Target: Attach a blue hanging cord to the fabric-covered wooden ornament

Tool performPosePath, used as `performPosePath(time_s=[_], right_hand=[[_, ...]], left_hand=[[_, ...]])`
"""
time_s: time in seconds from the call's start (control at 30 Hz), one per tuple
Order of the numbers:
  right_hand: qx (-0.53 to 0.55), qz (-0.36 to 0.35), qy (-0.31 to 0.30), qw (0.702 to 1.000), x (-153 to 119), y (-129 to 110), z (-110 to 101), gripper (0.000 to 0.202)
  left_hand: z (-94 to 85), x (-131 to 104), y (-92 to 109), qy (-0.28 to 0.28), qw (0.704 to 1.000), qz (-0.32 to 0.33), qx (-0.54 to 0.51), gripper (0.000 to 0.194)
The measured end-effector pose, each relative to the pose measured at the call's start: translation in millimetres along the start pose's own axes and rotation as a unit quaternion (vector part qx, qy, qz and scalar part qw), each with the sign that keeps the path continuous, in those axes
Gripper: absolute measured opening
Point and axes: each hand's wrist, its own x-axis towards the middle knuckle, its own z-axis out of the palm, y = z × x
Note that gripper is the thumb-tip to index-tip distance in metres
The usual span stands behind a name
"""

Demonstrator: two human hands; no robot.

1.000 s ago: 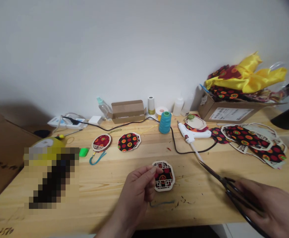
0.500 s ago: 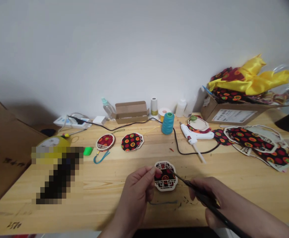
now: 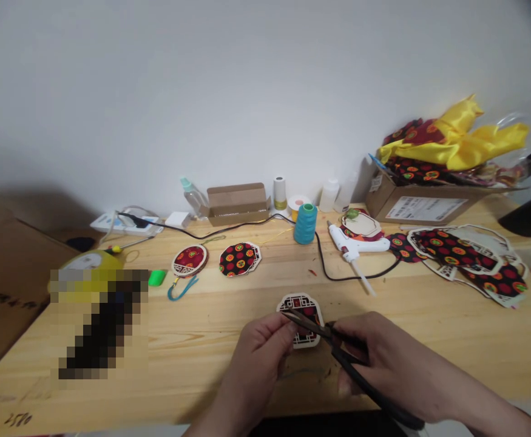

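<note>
A small wooden lattice frame [image 3: 300, 298] backed with dark red-and-black patterned fabric is low in the middle of the head view. My left hand [image 3: 265, 349] is closed at its left edge, thumb and fingers pinched on it. Black-handled scissors [image 3: 311, 323] are in my right hand [image 3: 383, 358], with fingers wrapped round the handles. Their blades lie across the frame and point left, tips close to my left fingertips. Whether any fabric or thread is between the blades I cannot tell. A short bluish cord [image 3: 304, 370] lies on the table just below the frame.
Beyond my hands lie a round ornament [image 3: 191, 261], an octagonal one [image 3: 240, 260], a teal thread cone [image 3: 306, 224] and a white glue gun [image 3: 360, 244] with its black cord. At right are patterned pieces [image 3: 456, 252] and a box [image 3: 420, 200] of fabric; a large carton [image 3: 14, 285] stands left.
The scissors have swung so their blades reach further left, from the frame's top middle to its left edge. My left hand has shifted over the frame's lower left. The view has moved slightly.
</note>
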Motion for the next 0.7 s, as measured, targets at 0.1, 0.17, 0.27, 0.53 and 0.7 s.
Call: performPosePath(time_s=[0.1,0.17,0.27,0.53,0.7], right_hand=[[-0.009,-0.009,0.006,1.000,0.5,0.5,0.0,0.007],[-0.014,-0.009,0.011,1.000,0.7,2.0,0.1,0.009],[-0.014,-0.004,0.011,1.000,0.7,6.0,0.6,0.012],[-0.029,-0.015,0.014,0.999,1.2,16.8,-1.7,0.011],[-0.053,-0.011,0.022,0.998,-2.0,12.2,-2.0,0.010]], left_hand=[[0.0,-0.7,0.3,-0.004,1.000,0.006,0.008,0.022],[0.0,-0.7,0.6,0.000,1.000,0.008,0.014,0.021],[-0.1,0.7,1.1,0.005,1.000,0.006,0.018,0.021],[0.7,1.1,0.0,0.009,1.000,0.011,0.024,0.022],[0.1,5.0,-0.6,0.016,1.000,0.002,0.020,0.021]])
